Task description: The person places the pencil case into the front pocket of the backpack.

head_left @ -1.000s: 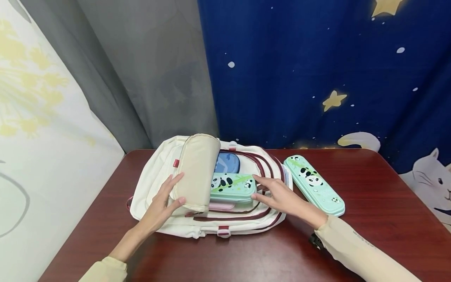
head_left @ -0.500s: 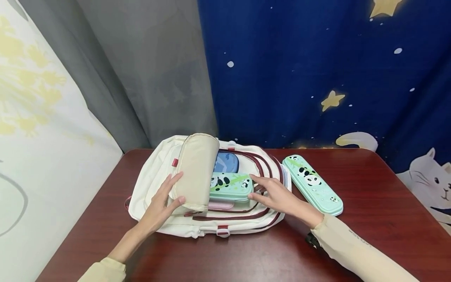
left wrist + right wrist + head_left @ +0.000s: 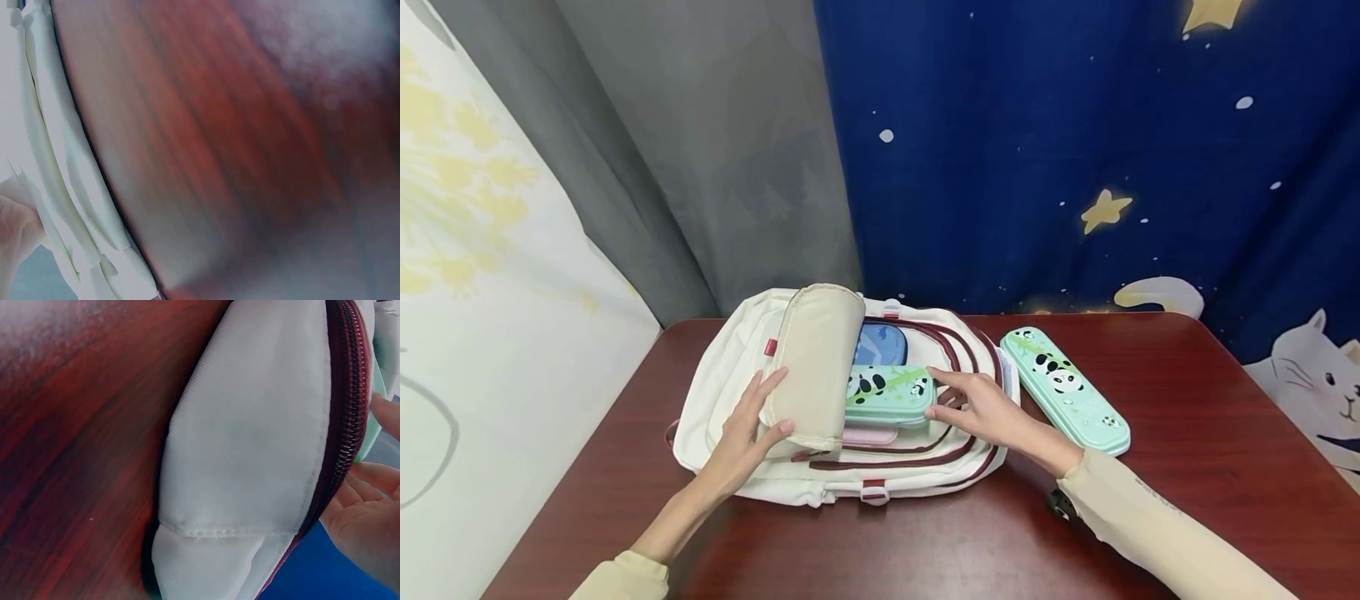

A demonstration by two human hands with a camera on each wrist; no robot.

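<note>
With the flap [image 3: 817,367] held back by the left hand [image 3: 741,437] and the pencil case [image 3: 889,394] at frame centre pushed by the right hand's [image 3: 985,410] straight fingers, it may be snagged on the backpack [image 3: 730,367] zipper.

The backpack's folded-back flap [image 3: 815,362] hides the left end of the green panda case [image 3: 891,393] at the head view's centre. A blue case [image 3: 882,344] and a pink one [image 3: 871,436] show only as slivers. The left wrist view blurs the bench [image 3: 250,156]; its lower left edge cuts off the left hand [image 3: 15,240].
</note>
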